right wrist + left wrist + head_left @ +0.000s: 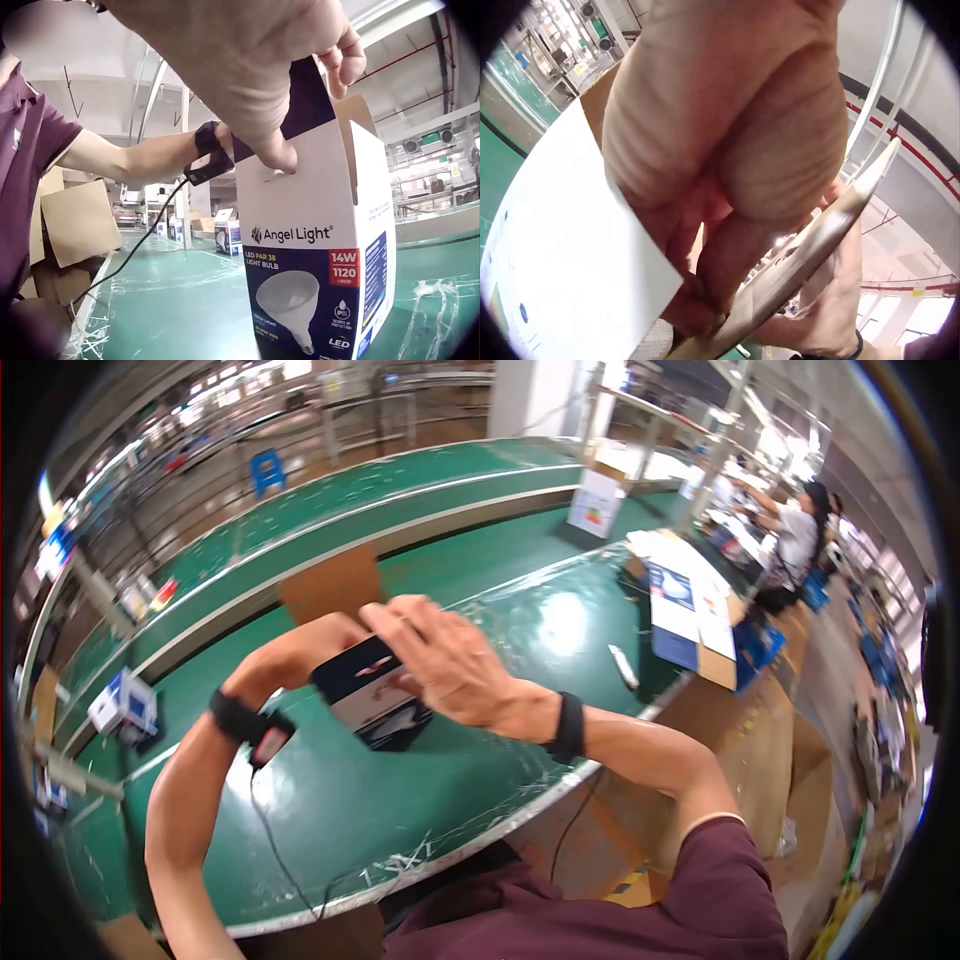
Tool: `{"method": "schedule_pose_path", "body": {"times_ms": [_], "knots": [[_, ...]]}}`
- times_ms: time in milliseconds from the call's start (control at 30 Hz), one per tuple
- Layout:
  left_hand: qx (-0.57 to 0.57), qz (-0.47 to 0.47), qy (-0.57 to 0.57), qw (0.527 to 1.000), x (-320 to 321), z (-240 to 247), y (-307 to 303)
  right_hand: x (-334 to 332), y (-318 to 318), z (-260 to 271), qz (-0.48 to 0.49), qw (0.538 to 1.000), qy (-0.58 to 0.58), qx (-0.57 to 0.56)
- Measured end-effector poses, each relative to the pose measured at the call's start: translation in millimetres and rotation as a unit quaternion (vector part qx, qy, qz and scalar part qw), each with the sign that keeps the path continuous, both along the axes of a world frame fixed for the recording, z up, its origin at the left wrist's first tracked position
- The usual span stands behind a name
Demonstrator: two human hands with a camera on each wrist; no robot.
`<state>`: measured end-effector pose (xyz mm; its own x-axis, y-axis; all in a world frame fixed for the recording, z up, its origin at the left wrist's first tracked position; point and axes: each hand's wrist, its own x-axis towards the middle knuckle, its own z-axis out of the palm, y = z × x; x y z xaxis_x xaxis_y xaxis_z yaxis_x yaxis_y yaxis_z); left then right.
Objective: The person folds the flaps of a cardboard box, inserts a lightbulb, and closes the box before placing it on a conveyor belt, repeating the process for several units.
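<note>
A white and dark-blue light bulb box (372,702), marked Angel Light in the right wrist view, stands on the green work surface (157,300). My right hand (455,665) grips its upper part from above, with the thumb pressed on the white front face. Bent over the top edge, the left hand (335,635) has its fingers down among the box's panels, between a white panel (570,240) and a brown cardboard edge (802,262). Those fingers curl at the opening in the left wrist view; the box hides their tips from the head view.
Behind the box lies a brown cardboard piece (335,585). A slim white object (623,666) rests to the right, near flattened printed cartons (690,610). Another box (125,705) sits at left, a white carton (597,502) farther back. A cable (275,840) trails from the left wrist.
</note>
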<state>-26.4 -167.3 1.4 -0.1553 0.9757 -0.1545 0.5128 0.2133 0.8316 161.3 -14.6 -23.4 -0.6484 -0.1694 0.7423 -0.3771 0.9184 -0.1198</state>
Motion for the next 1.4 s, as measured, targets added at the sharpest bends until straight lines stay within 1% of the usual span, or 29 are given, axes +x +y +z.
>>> {"method": "schedule_pose_path", "body": {"times_ms": [67, 100, 133, 167, 200, 233, 300, 333, 400, 433, 467, 500, 533, 567, 633, 700, 733, 767, 800, 867, 900, 967, 1000, 1033, 1067, 1167, 1233, 1300, 1400], "knots": [[-0.019, 0.043, 0.096, 0.994, 11.8, 25.8, -12.2, 0.4, 5.3, 7.7, 0.061, 0.997, -0.017, -0.040], [0.018, 0.081, 0.082, 0.993, 19.6, 39.3, -21.9, 2.5, 8.0, 8.2, 0.067, 0.996, -0.021, -0.050], [0.084, 0.082, 0.081, 0.990, 7.6, 40.8, -34.1, 4.4, 11.3, 7.9, 0.072, 0.995, -0.026, -0.059], [0.091, 0.150, 0.042, 0.984, 11.3, 56.8, -50.7, 5.4, 12.4, 5.2, 0.073, 0.995, -0.006, -0.067], [0.132, 0.203, 0.023, 0.970, -15.9, 46.6, -72.4, 3.3, 14.0, 1.6, 0.084, 0.994, 0.020, -0.070], [0.166, 0.263, 0.040, 0.949, -49.9, 28.1, -91.3, 5.9, 14.7, 1.5, 0.089, 0.991, -0.006, -0.101], [0.197, 0.329, 0.069, 0.921, -140.1, -34.1, -126.7, 3.4, 14.4, -3.2, 0.098, 0.985, 0.030, -0.141], [0.138, 0.376, 0.144, 0.905, -198.8, -74.2, -153.4, -2.6, 15.8, -11.7, 0.080, 0.991, 0.023, -0.102], [-0.038, 0.415, 0.261, 0.871, -306.2, -157.9, -215.9, -6.6, 9.1, -14.2, 0.090, 0.988, 0.008, -0.125], [-0.084, 0.499, 0.402, 0.763, -286.5, -171.6, -209.3, -10.1, 5.5, -16.7, 0.088, 0.989, 0.031, -0.117], [-0.142, 0.582, 0.492, 0.632, -266.8, -185.8, -202.6, -13.6, 5.0, -18.8, 0.085, 0.989, 0.054, -0.107], [-0.194, 0.561, 0.394, 0.702, -245.0, -150.6, -185.4, -17.9, 7.1, -26.7, 0.077, 0.992, 0.034, -0.092], [0.009, 0.541, 0.395, 0.742, -245.2, -151.3, -186.5, -16.1, 8.8, -26.9, 0.070, 0.994, 0.024, -0.085], [0.188, 0.467, 0.388, 0.772, -245.3, -152.1, -188.4, -13.9, 9.5, -26.3, 0.069, 0.994, 0.013, -0.080], [0.307, 0.399, 0.286, 0.815, -96.3, -59.7, -134.8, -15.9, 9.0, -25.3, 0.078, 0.994, 0.000, -0.076], [0.282, 0.295, 0.443, 0.798, 0.7, -21.6, -111.4, -17.3, 3.3, -25.8, 0.084, 0.992, 0.004, -0.095], [0.264, 0.218, 0.537, 0.771, 42.4, -4.5, -98.3, -17.2, 0.8, -25.9, 0.084, 0.991, 0.007, -0.104], [0.197, 0.200, 0.577, 0.767, 69.9, -7.2, -91.2, -18.5, 0.5, -27.1, 0.079, 0.993, -0.019, -0.091], [0.186, 0.176, 0.569, 0.781, 84.3, -14.3, -81.3, -17.8, -1.0, -27.0, 0.078, 0.992, -0.037, -0.086], [0.179, 0.199, 0.540, 0.798, 99.7, -31.0, -67.1, -12.1, -2.9, -25.7, 0.071, 0.992, -0.072, -0.075], [0.192, 0.203, 0.550, 0.787, 100.6, -36.1, -64.2, -7.8, -1.9, -20.3, 0.066, 0.992, -0.072, -0.080], [0.216, 0.208, 0.566, 0.768, 102.8, -41.3, -61.8, -4.3, 5.5, -14.9, 0.048, 0.993, -0.112, -0.006], [0.198, 0.185, 0.557, 0.785, 104.3, -40.7, -63.2, -3.5, 6.3, -15.5, 0.042, 0.990, -0.134, 0.029], [0.180, 0.165, 0.549, 0.800, 105.1, -39.5, -65.2, -6.1, 5.6, -23.8, 0.022, 0.992, -0.089, 0.082], [0.162, 0.145, 0.541, 0.813, 105.2, -38.2, -67.8, -7.1, 4.0, -28.4, 0.030, 0.989, -0.099, 0.101], [0.143, 0.168, 0.459, 0.860, 101.1, -39.9, -69.4, -10.2, -3.9, -37.6, 0.063, 0.982, -0.122, 0.130], [0.142, 0.185, 0.429, 0.873, 103.5, -39.6, -66.9, -10.9, -8.8, -29.0, 0.050, 0.968, -0.205, 0.138], [0.086, 0.162, 0.395, 0.900, 108.6, -28.6, -65.5, -9.5, -11.7, -15.9, 0.045, 0.949, -0.281, 0.135], [0.032, 0.153, 0.343, 0.926, 107.1, -18.4, -61.2, -5.3, -16.0, 2.8, 0.058, 0.921, -0.339, 0.182]]}}
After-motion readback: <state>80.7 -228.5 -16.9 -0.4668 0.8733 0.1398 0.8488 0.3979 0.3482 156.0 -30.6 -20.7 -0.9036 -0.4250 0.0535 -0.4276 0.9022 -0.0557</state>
